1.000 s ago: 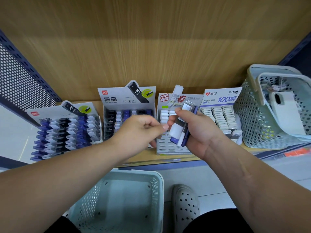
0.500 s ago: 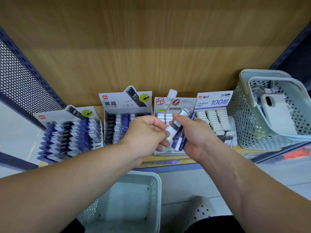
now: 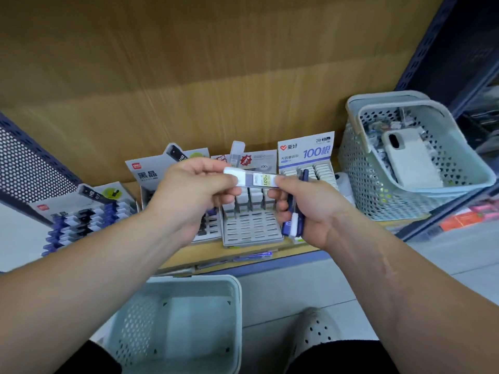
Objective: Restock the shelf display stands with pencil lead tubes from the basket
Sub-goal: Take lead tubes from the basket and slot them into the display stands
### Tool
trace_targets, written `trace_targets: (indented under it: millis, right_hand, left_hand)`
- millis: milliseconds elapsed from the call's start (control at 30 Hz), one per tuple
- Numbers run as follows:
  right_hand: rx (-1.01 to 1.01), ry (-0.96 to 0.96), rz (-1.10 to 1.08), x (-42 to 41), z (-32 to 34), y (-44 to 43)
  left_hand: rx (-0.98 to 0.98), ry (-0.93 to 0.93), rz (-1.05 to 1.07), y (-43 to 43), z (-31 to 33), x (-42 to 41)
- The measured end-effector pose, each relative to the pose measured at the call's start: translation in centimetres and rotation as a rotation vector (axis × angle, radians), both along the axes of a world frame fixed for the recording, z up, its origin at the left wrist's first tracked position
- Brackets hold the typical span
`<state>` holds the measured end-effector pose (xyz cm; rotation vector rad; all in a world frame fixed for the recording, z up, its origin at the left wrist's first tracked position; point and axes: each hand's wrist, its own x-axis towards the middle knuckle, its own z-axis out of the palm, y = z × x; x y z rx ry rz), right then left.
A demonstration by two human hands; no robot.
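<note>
I see my left hand (image 3: 189,195) pinching the white cap of the lead tube (image 3: 255,180). My right hand (image 3: 316,211) pinches its 3 o'clock end while curling round blue tubes (image 3: 293,224).

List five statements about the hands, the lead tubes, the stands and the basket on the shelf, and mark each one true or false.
1. The left hand and the right hand hold one lead tube level between them. True.
2. The right hand holds nothing else. False: it also grips a bundle of blue and white tubes.
3. The middle stand is full to its front row. False: its front rows are bare slots, and tubes stand only at the back.
4. A phone lies in the shelf basket. True.
5. The shelf basket stands left of the stands. False: it stands to their right.
</note>
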<state>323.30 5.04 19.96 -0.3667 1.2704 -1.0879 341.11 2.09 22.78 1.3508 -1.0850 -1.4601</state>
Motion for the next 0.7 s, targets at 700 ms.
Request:
trace_targets:
  millis: [700]
  right_hand:
    - [-0.043, -0.197, -0.226, -4.9, 1.5, 0.7]
  left_hand:
    - [-0.692, -1.235, -0.603, -5.6, -9.3, -1.5]
